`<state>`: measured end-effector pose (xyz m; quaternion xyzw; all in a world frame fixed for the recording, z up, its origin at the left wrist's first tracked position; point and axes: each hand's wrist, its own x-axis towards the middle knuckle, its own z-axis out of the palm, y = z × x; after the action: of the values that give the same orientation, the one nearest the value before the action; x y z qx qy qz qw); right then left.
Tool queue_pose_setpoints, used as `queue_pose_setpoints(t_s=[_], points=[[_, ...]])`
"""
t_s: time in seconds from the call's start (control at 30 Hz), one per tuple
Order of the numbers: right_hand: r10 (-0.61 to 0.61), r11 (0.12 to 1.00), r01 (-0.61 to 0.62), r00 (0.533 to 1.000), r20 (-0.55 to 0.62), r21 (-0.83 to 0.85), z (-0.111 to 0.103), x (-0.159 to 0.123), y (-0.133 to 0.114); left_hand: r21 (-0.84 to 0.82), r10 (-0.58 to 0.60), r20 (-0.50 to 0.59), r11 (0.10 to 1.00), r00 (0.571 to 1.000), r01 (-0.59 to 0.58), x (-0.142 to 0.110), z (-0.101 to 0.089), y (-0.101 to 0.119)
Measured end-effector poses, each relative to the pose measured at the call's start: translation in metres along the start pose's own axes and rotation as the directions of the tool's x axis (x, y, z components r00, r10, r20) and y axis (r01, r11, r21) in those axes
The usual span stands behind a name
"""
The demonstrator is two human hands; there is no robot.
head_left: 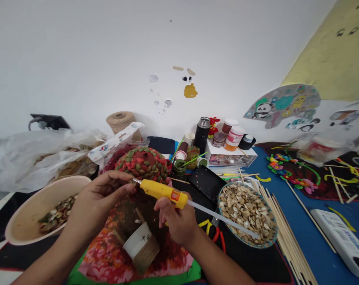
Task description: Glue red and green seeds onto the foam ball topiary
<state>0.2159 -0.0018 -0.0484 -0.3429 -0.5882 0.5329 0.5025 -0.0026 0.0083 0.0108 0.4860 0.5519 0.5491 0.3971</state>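
Note:
My right hand (179,219) is wrapped round a yellow hot glue gun (160,190). A long translucent glue stick (223,218) runs out of its back end, over the shell basket. The gun's metal nozzle meets the fingertips of my left hand (103,200), which pinch a small dark greenish piece, apparently a shell. Just behind the nozzle sits a dome (142,163) covered with red and green shells. Below my hands, a paper cup wrapped in twine (146,247) lies tilted on a red-stained pink sheet (105,257), with wooden sticks beside it.
At left stands a beige basin (19,225) with painted shells. A round basket (276,233) of plain shells is at right, beside long wooden sticks (282,229) and red-and-yellow-handled pliers (216,233). Behind are paint jars (179,167), a black thermos (202,134) and a twine spool (120,120).

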Motion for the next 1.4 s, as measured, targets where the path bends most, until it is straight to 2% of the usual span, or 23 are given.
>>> queue_pose_setpoints(t_s=[0.4, 1.07, 1.4], points=[[-0.011, 0.998, 0.011, 1.0, 0.0, -0.058, -0.0005, 0.0008, 0.0016, 0.026, 0.027, 0.003, 0.999, 1.0, -0.027, -0.0008, -0.0016, 0.0008], [-0.039, 0.994, 0.038, 0.999, -0.006, -0.102, -0.0003, 0.0017, -0.001, 0.056, -0.003, -0.014, 0.998, 1.0, 0.004, -0.0019, 0.0009, 0.0028], [-0.003, 0.994, 0.002, 1.0, -0.012, -0.11, -0.0002, 0.0001, 0.0036, 0.08, 0.028, -0.008, 0.996, 1.0, -0.027, -0.0012, -0.0021, 0.002]])
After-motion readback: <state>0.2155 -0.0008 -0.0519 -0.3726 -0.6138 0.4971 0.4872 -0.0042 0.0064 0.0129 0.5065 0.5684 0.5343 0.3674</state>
